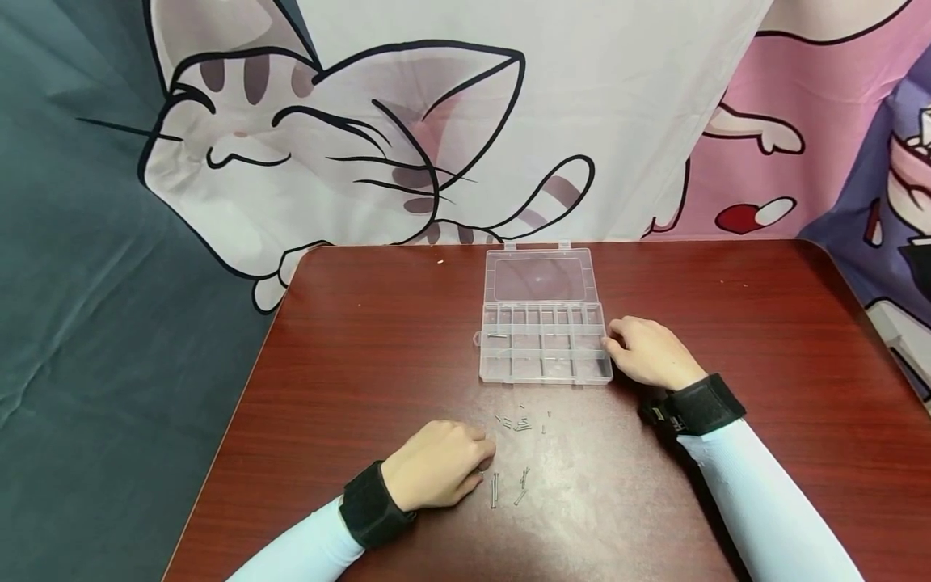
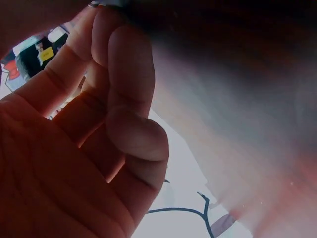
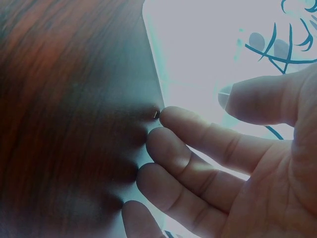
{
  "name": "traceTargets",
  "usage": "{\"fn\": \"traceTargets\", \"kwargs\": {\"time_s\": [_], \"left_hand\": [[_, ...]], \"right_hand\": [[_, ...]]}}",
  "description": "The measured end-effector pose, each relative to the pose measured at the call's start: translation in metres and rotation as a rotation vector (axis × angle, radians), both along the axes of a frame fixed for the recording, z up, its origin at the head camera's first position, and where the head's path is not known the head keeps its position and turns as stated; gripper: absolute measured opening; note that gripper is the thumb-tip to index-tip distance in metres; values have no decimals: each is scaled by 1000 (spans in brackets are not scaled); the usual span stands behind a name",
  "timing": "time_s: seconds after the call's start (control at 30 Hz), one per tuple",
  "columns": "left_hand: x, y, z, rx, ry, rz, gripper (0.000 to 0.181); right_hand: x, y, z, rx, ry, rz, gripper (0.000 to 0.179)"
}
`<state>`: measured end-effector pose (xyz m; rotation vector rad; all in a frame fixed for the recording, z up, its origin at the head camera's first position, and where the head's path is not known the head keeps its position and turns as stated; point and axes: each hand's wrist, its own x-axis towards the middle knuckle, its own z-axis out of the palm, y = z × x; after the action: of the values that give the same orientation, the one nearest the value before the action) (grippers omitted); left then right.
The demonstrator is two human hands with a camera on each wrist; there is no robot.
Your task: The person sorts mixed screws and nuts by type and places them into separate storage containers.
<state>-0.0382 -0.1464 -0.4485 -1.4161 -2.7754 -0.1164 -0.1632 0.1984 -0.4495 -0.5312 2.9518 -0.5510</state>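
My left hand (image 1: pixel 436 465) is low over the table, fingers curled, with thumb and forefinger tips together at a small metal screw (image 2: pixel 94 4), mostly hidden by the fingers. Just right of it lie long screws (image 1: pixel 494 491) and a few thinner ones (image 1: pixel 522 485). Several short screws (image 1: pixel 522 424) are scattered farther back. A clear plastic compartment box (image 1: pixel 545 380) stands with its lid (image 1: pixel 540 275) folded back; one screw (image 1: pixel 498 335) lies in a left compartment. At the box's right side rests my right hand (image 1: pixel 650 352), its fingers loosely extended and fingertips (image 3: pixel 168 144) near the tabletop.
The reddish-brown table (image 1: pixel 364 339) has rounded far corners. Behind it hangs a white cloth (image 1: pixel 618 97) with a cartoon cat, beside pink cloth (image 1: pixel 793 178). A few tiny specks (image 1: pixel 440 261) lie near the far edge.
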Motion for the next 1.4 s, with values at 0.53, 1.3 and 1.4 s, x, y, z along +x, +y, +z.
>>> {"fn": "traceTargets", "kwargs": {"time_s": [0.53,1.3,1.4], "left_hand": [[-31,3,1,47,22,19,16],[-121,13,14,363,2,70,4],[-131,15,10,370,-6,97,7]], "right_hand": [[1,2,-5,-10,21,3,20],[-2,-2,-1,-5,27,3,21],[-2,-2,-1,-6,28,0,21]]}}
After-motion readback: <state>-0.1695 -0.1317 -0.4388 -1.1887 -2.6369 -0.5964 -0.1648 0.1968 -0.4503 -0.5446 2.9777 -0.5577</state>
